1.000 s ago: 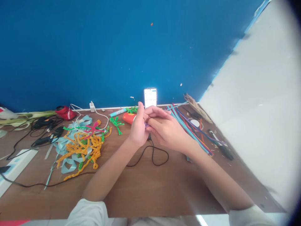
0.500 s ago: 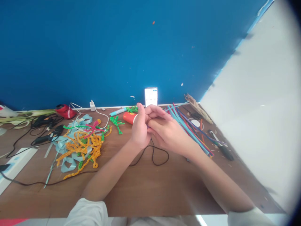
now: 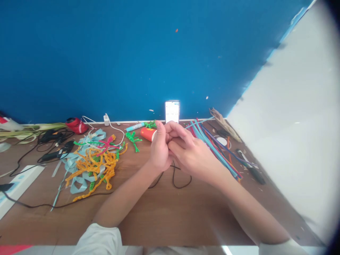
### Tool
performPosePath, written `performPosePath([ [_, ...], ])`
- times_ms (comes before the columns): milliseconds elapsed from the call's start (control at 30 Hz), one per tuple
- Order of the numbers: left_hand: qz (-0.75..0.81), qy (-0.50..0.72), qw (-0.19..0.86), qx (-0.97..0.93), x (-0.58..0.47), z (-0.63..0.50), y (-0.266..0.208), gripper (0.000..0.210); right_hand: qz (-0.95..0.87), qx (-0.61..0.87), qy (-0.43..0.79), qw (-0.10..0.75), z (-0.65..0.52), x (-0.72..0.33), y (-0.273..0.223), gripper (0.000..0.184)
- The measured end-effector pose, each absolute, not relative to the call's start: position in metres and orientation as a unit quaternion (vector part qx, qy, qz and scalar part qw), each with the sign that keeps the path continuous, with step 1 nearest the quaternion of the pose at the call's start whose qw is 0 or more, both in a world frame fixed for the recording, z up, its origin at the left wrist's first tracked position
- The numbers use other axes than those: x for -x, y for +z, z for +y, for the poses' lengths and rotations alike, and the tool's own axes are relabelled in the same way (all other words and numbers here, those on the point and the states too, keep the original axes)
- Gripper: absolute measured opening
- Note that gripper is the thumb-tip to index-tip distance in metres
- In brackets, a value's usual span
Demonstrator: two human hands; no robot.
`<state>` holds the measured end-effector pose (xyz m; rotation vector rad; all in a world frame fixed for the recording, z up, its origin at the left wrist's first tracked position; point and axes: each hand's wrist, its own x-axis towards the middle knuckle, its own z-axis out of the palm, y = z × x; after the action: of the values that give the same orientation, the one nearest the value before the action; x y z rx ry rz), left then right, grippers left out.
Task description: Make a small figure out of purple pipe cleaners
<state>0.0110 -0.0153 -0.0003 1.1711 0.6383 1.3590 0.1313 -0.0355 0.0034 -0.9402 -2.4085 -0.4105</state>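
My left hand [image 3: 160,148] and my right hand [image 3: 190,152] are pressed together above the middle of the table. The left thumb points up, and its other fingers curl in behind the right hand. My right hand's fingers are bent in against the left palm. Whatever lies between them, if anything, is hidden. Just behind the left hand a red paper cup [image 3: 147,134] lies on its side, partly covered. Left of it is a small green figure of twisted pipe cleaners [image 3: 132,140]. A lit phone [image 3: 172,111] stands upright against the wall behind my hands.
Orange pipe cleaners [image 3: 97,166] lie tangled with light blue ribbon [image 3: 78,184] at left, near a white power strip [image 3: 22,187]. Straight blue pipe cleaners [image 3: 207,141] and a black marker [image 3: 253,171] lie at right. A thin black cable [image 3: 183,187] loops below my hands.
The hands stay clasped in nearly the same place, with the right fingers shifted slightly. The whole view has moved a little; the things on the table lie as before.
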Motion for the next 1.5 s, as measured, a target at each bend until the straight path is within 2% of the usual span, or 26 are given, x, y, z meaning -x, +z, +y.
performPosePath([
  [200,0.225,0.572,0.628,-0.477,-0.012,-0.010,-0.001,0.067,-0.898,0.346,-0.148,0.227,-0.036,-0.130,0.006,0.022],
  [433,0.261,0.568,0.609,-0.488,-0.005,-0.005,-0.003,0.066,-0.894,0.325,-0.130,0.278,-0.034,-0.127,0.002,0.026],
  [600,0.258,0.569,0.578,-0.524,-0.002,-0.004,0.002,0.063,-0.884,0.371,0.005,0.283,-0.033,-0.134,0.010,0.030],
  [767,0.257,0.607,0.478,-0.581,0.002,-0.003,0.013,0.055,-0.843,0.387,0.111,0.356,-0.033,-0.150,0.024,0.032],
  [867,0.272,0.603,0.477,-0.578,0.005,-0.003,0.019,0.061,-0.826,0.410,0.115,0.369,-0.034,-0.157,0.032,0.034],
  [1000,0.289,0.623,0.433,-0.584,0.005,-0.008,0.021,0.056,-0.834,0.403,0.128,0.355,-0.035,-0.158,0.034,0.034],
  [1167,0.294,0.632,0.400,-0.595,0.001,-0.014,0.018,0.052,-0.830,0.387,0.074,0.395,-0.034,-0.153,0.027,0.027],
  [1333,0.280,0.650,0.353,-0.611,0.000,-0.014,0.015,0.052,-0.847,0.354,0.043,0.394,-0.035,-0.149,0.023,0.027],
  [1500,0.261,0.681,0.314,-0.608,-0.002,-0.017,0.011,0.053,-0.851,0.341,0.071,0.393,-0.037,-0.145,0.021,0.029],
])
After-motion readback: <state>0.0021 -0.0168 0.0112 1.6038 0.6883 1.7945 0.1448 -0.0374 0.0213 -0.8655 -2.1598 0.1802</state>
